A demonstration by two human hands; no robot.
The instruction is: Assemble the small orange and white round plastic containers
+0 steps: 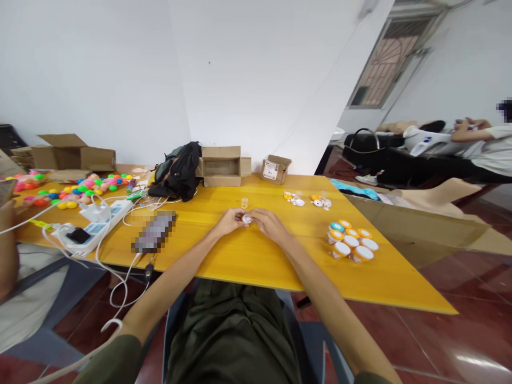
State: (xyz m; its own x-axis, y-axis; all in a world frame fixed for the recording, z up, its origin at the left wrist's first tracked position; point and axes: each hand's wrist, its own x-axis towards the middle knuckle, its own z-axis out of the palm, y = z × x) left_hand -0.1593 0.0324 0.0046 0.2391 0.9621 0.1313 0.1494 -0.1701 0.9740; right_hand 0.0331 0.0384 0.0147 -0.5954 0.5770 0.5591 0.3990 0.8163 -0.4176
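My left hand [230, 220] and my right hand [267, 223] meet over the middle of the yellow table [240, 256], fingers curled around a small white round piece [247, 218] held between them. A tiny clear cup [244, 202] stands just beyond my hands. To the right sits a cluster of small capped jars [352, 241] with orange, white and teal lids. Farther back lie loose small white and orange parts [306, 200].
A phone [154, 230] on a cable lies left of my hands, beside a white power strip [96, 226]. Colourful balls [72, 189], a black bag [180, 170] and cardboard boxes [222, 165] fill the far side. Another person's arm [7, 245] shows at left; someone reclines at right [460, 149].
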